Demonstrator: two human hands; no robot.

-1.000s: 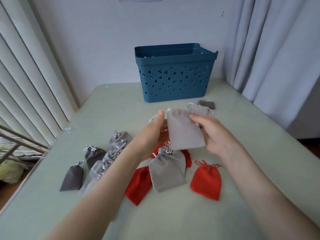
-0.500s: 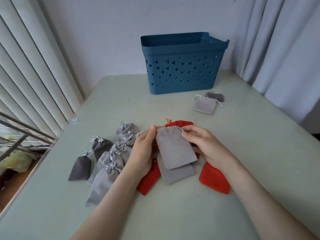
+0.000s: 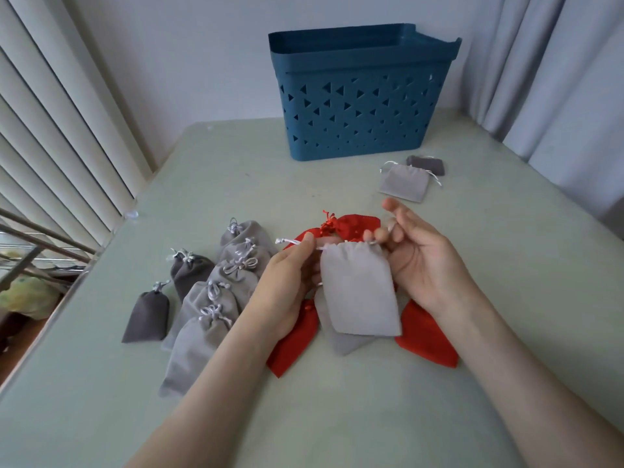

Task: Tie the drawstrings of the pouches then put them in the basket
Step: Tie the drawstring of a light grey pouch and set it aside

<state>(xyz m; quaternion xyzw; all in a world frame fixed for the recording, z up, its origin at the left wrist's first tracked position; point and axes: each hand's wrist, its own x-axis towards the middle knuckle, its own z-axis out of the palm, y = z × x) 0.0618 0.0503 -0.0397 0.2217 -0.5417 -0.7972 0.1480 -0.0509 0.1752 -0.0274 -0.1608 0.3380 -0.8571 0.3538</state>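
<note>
The left hand (image 3: 287,282) pinches one end of a pale cord (image 3: 290,241) between thumb and forefinger; the right hand (image 3: 422,261) pinches the other end at the far corner of the mouth, its remaining fingers spread loose above. Between them hangs a light grey pouch (image 3: 359,288), held just over the table (image 3: 337,417); its mouth looks only slightly gathered and I see no knot on it, so I take this to be the start of a tie.

Right under the hands lies a small heap: another grey pouch (image 3: 344,342) flat beneath the held one; two red pouches (image 3: 293,342) (image 3: 425,336) on either side of it; a further red pouch (image 3: 358,224) beyond the fingers, with a red knot (image 3: 329,224) beside it. Whether the two nearer red ones are tied I cannot tell, since the arms cover their tops.

To the left a row of grey pouches (image 3: 216,292) lies overlapping, each with a bow at its neck; two dark grey pouches (image 3: 147,315) (image 3: 189,271) beside them are knotted as well. So a good share of the tying looks done, yet all of these lie on the table.

Further off, a flat grey pouch (image 3: 403,182) with loose cords and a dark one (image 3: 425,164) behind it lie just in front of the blue basket (image 3: 358,106); both seem untied. The basket stands at the far edge; its inside is hidden from here, so I cannot say whether anything is in it.
</note>
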